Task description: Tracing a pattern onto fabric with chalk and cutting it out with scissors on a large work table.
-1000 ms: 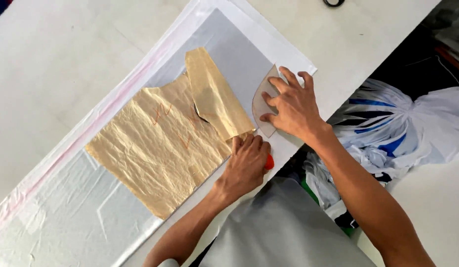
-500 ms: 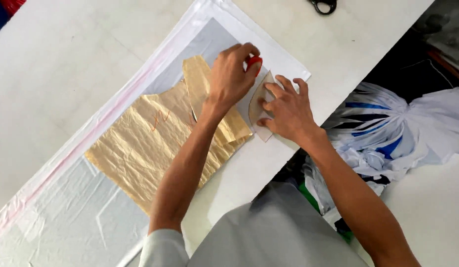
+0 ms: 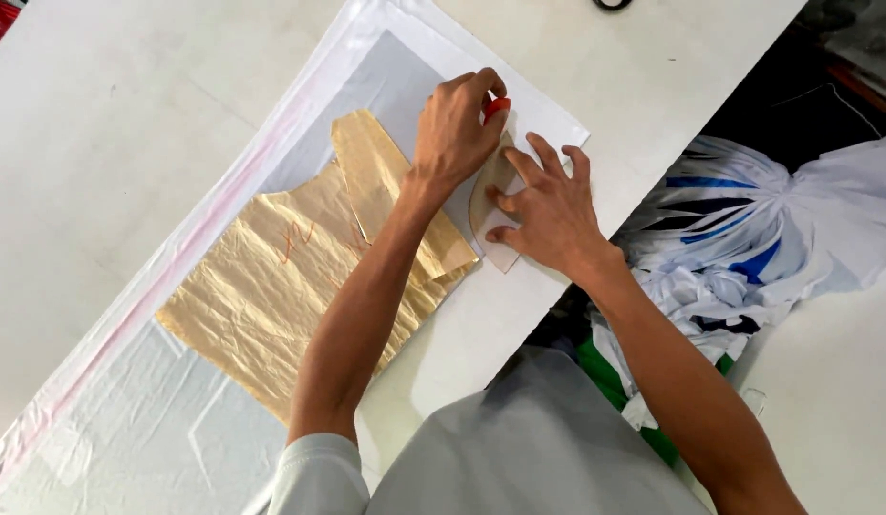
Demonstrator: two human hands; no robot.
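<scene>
A head-down view of a white table (image 3: 128, 114) where one person works with two bare hands. The left hand (image 3: 457, 129) is curled shut around a small red chalk (image 3: 496, 105), its tip down at the upper edge of a curved template (image 3: 490, 191). The right hand (image 3: 548, 205) lies flat, fingers spread, pressing that one pale, crescent-shaped template onto white cloth (image 3: 405, 76). The cloth lies in one long strip running diagonally across the table, with a pink stripe along its far edge.

Two crinkled tan paper patterns (image 3: 271, 286) rest on the cloth just left of the template: a large one with orange marks, and a narrower one overlapping its upper right side, partly under the left forearm. The template sits near the table's right edge, touching the narrower pattern.

Beyond that edge is a heap of white, blue and green fabric scraps (image 3: 739, 248); whether a container holds it cannot be told. One dark tool (image 3: 612, 4), cut off by the frame, lies at the top.
</scene>
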